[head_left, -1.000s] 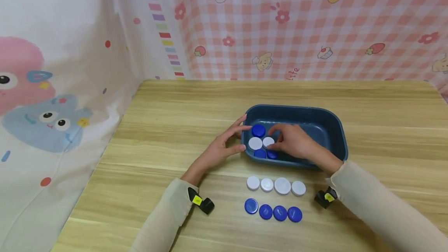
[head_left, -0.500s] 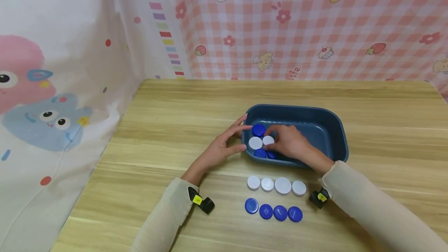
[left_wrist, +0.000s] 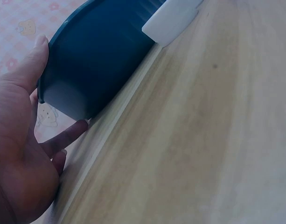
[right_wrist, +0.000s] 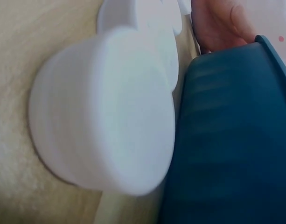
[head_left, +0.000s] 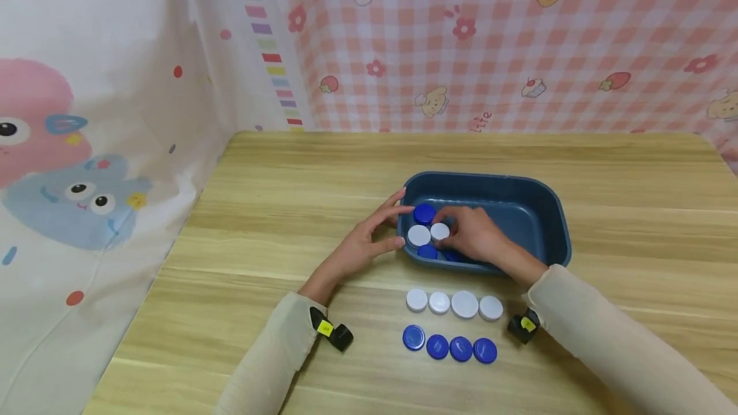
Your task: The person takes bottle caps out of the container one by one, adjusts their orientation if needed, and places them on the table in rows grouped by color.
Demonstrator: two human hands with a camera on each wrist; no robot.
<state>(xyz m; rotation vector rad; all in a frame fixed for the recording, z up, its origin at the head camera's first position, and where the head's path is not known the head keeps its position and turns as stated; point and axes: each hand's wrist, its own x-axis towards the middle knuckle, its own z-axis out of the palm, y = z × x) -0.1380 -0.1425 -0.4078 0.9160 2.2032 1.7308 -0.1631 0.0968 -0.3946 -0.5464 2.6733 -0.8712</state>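
While the right hand [head_left: 477, 234] pinches it between thumb and forefinger, a small white cap [head_left: 440, 231] sits toward the left end of a dark blue tray [head_left: 536, 210]; whether it rests on the tray's floor is hard to tell. Just to its left lies a larger white cap [head_left: 419, 236], with a blue cap [head_left: 425, 214] behind that one and a second blue cap [head_left: 427, 253] in front, near the tray's front wall. A third blue cap [head_left: 453, 255] is partly hidden beneath the right hand.

Spread and grasping nothing, the left hand [head_left: 360, 245] touches the tray's left end, its thumb near the front corner and its fingers farther back.

On the near side of the tray is a row of four white caps [head_left: 459, 305], and nearer the person a row of four blue caps [head_left: 457, 348]. All of this is on a wood-grain table [head_left: 311, 184]. Pale sleeves [head_left: 271, 351] cover both forearms, and each wrist carries a black device [head_left: 340, 337] with a yellow label. Behind the table hangs a pink checked cloth [head_left: 490, 50]; to the left hangs a white cloth [head_left: 132, 31] with cartoon figures.
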